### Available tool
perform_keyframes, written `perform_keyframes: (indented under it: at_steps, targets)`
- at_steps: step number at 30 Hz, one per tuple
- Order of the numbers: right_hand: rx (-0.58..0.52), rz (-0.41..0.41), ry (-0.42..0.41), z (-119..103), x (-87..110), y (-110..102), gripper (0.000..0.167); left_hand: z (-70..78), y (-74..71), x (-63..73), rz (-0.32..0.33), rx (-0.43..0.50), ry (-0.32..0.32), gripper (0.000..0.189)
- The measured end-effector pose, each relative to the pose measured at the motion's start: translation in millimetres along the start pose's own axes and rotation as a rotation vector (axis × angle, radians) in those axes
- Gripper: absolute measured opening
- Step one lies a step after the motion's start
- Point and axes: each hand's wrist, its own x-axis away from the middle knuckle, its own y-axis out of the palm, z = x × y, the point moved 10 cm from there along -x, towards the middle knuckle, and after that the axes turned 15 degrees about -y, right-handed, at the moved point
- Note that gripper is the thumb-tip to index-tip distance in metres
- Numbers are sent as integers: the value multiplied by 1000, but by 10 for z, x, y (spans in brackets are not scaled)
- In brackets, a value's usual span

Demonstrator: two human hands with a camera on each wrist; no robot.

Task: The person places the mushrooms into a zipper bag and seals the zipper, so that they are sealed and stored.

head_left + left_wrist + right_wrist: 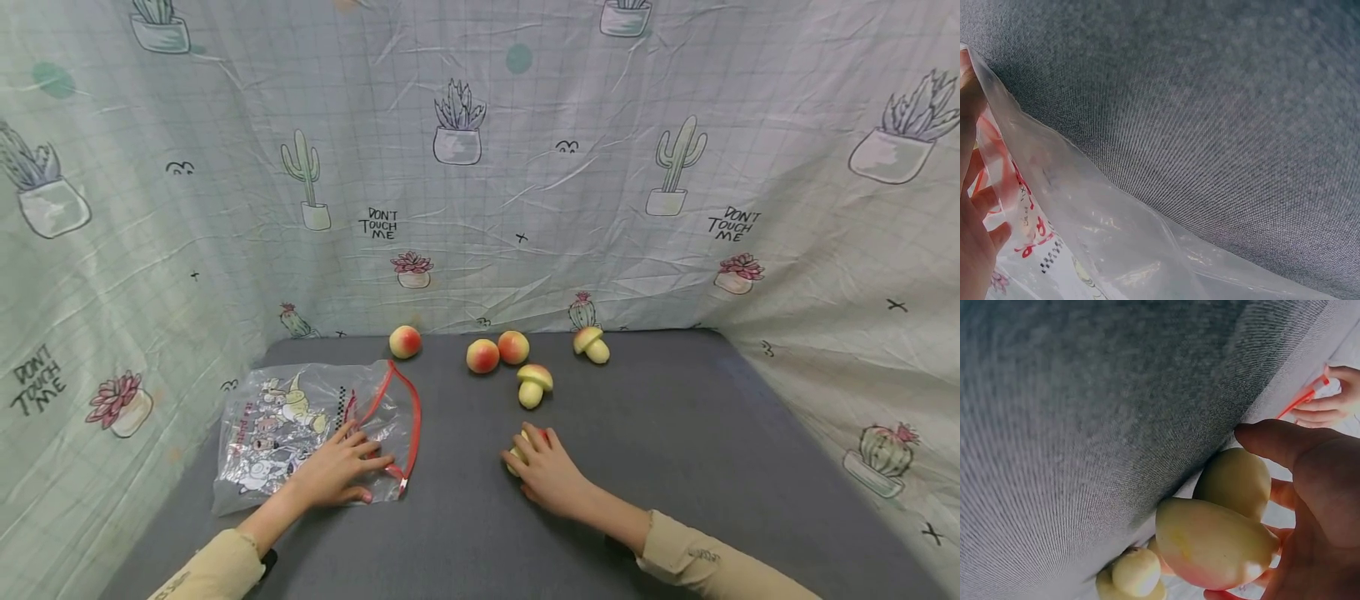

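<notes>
A clear plastic bag [315, 383] with printed cartoon figures and a red-edged mouth lies flat at the left. My left hand [341, 467] rests on it near that mouth, fingers spread; in the left wrist view the bag's film partly covers the hand [975, 244]. Farther right, my right hand [551, 475] has its fingers around a yellow-and-red toy mushroom [1216, 544] on the table. From above, the fingers hide most of that mushroom. Just beyond it lies a second toy mushroom [534, 385], its stem toward me.
Toward the back of the dark grey table [450, 533] lie a third toy mushroom [592, 344] and three red-yellow peaches, one peach [405, 342] near the bag and a pair [482, 356] at the middle. A cactus-print cloth [525, 208] hangs behind and along both sides.
</notes>
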Motion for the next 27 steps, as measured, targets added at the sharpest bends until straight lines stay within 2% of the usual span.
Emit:
perform_keyframes:
  at_steps: [6, 17, 27]
  targets:
    - [8, 8, -8, 19, -21, -3, 45, -11, 27, -3, 2, -18, 3, 63]
    - [12, 62, -17, 38, -44, -40, 21, 0, 35, -19, -12, -34, 4, 62]
    - [36, 65, -27, 25, -45, -35, 23, 8, 49, -6, -29, -31, -1, 62]
